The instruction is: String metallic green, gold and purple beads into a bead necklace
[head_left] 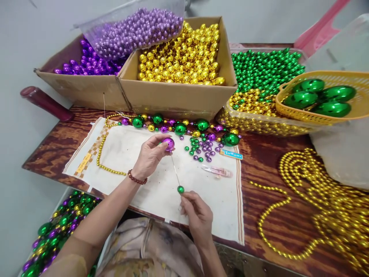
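Over the white towel point(150, 192), my left hand point(150, 152) pinches a shiny purple bead point(168, 144). A thin needle point(175, 169) runs from that bead down to a small green bead point(180, 189). Just below the green bead, the fingers of my right hand point(197, 215) are closed at the needle's lower end, where a fine thread hangs. Loose small green and purple beads point(206, 148) lie on the towel to the right, near thread snips point(217, 171). Along the towel's far edge stretches a strand of green, purple and gold beads point(180, 129), joined to a gold bead chain point(99, 154).
Cardboard boxes hold purple beads point(86, 57) and gold beads point(178, 57). A clear bin point(259, 119) of green and gold beads stands right, with a yellow basket point(319, 115) of large green ones. Gold chains point(325, 204) cover the table's right side. A maroon bottle point(47, 104) stands left.
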`<state>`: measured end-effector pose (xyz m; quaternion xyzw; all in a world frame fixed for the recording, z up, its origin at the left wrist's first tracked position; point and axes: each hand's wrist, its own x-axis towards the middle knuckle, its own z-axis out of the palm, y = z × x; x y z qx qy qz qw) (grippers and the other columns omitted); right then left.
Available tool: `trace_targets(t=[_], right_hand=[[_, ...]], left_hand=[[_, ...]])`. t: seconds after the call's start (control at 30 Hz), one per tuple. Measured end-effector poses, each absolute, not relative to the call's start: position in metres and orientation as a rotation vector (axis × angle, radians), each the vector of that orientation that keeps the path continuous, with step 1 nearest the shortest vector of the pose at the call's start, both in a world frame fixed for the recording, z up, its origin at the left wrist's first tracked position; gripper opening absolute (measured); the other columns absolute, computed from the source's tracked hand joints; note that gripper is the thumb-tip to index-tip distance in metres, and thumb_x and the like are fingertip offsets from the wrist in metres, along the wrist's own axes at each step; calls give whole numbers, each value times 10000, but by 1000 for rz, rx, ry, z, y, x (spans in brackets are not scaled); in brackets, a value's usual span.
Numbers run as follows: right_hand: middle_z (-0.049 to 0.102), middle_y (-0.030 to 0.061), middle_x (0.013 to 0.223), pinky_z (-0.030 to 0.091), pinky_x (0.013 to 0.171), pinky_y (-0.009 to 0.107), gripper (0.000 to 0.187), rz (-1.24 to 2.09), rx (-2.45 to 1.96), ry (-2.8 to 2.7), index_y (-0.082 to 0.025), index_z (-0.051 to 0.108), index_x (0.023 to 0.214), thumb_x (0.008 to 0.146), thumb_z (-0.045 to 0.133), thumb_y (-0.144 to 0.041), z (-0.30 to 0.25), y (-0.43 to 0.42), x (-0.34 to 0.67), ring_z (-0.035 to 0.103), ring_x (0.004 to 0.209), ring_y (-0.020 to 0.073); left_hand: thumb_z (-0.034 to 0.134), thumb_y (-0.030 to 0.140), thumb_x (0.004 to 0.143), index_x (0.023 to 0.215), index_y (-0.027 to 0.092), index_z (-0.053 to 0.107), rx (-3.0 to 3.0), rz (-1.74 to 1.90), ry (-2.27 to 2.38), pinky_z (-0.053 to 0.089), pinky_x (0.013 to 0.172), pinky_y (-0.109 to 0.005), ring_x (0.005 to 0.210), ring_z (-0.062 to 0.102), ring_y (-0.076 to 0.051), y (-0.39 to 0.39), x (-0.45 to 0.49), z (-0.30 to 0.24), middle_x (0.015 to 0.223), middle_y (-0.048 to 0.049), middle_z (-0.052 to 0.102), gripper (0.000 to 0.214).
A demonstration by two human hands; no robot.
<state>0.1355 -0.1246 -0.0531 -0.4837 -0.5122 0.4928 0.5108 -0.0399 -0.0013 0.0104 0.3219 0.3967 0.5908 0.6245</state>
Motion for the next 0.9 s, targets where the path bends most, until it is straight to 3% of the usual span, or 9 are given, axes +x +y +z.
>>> trace_targets(t=[0.4,0.7,0.9], right_hand=[[558,-20,697,450,519,236,161,1120,-1149,-1131,-192,636,894,991,533,-268,-61,-125,114,549,538,104],[577,-10,675,417,531,261,175,1055,-1089,-1167,-199,617,871,1001,502,-227,-67,-129,111,555,562,125],[571,-23,666,428,563,252,178,1078,-1101,-1166,-206,615,856,996,505,-217,-64,-126,113,554,572,120]], left_hand=[[854,293,726,1023,229,763,910,1409,938,522,732,-225,828,615,-124,-31,-21,8,952,-42,681,317],[835,327,750,1062,274,744,1201,1479,954,528,855,-299,963,594,-187,-43,-17,25,1033,-60,599,330],[829,264,761,1143,301,698,1462,1473,1011,486,876,-335,1026,534,-222,-55,-18,34,1066,-76,586,406]])
